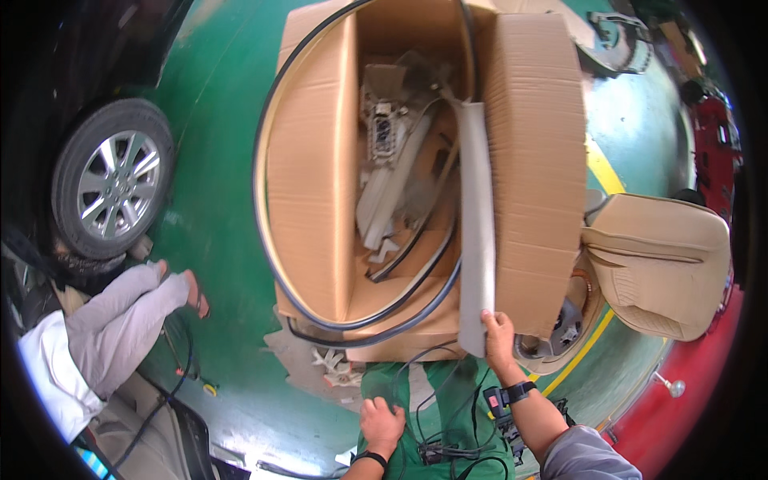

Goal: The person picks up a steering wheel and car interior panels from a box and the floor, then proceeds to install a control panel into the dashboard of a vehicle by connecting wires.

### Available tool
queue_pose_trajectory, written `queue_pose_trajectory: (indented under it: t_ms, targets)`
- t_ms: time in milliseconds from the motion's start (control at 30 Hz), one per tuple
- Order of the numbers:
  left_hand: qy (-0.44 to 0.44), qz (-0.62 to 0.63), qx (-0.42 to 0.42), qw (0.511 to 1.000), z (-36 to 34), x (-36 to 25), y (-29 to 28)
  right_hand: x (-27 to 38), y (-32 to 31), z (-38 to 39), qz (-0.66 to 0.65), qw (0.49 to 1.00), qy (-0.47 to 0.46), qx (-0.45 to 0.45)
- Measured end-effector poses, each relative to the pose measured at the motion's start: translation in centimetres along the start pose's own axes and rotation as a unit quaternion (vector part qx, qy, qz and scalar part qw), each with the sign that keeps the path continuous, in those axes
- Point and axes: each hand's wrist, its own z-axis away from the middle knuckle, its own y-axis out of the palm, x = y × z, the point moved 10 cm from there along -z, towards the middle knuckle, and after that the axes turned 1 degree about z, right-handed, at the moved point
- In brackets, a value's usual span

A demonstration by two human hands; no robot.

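Note:
An open cardboard box (312,200) holds grey trim pieces, brackets and dark strips. A long looped rubber seal (264,216) lies over its flaps and runs down inside. My right hand (498,336) grips the lower end of a long pale grey trim panel (477,216), which stands lengthwise along the box's right side. Below the box, my left hand (382,424) has curled fingers over my green trousers and cables (428,440); whatever it may hold is hidden.
At left are a car wheel (112,180) and a seated person in pale trousers (120,332). A beige seat (656,264) stands at right beside yellow floor lines (580,360) and a red surface (656,408). More parts (616,44) lie at upper right.

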Motion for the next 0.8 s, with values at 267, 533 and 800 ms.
queue_pose_trajectory:
  t_ms: [267, 533, 800]
  targets:
    - [0.048, -0.009, -0.073, 0.996, 1.6, -2.1, -2.4, 0.4, -1.5, 0.5, 0.137, 0.990, 0.010, -0.014]
    - [0.033, -0.018, -0.062, 0.997, 0.0, -1.7, -2.1, -0.9, -6.4, 1.6, 0.191, 0.977, -0.081, -0.056]
    - [0.017, -0.039, -0.063, 0.997, 0.5, -0.4, -0.8, 6.6, -5.5, 5.7, 0.054, 0.981, -0.183, -0.039]
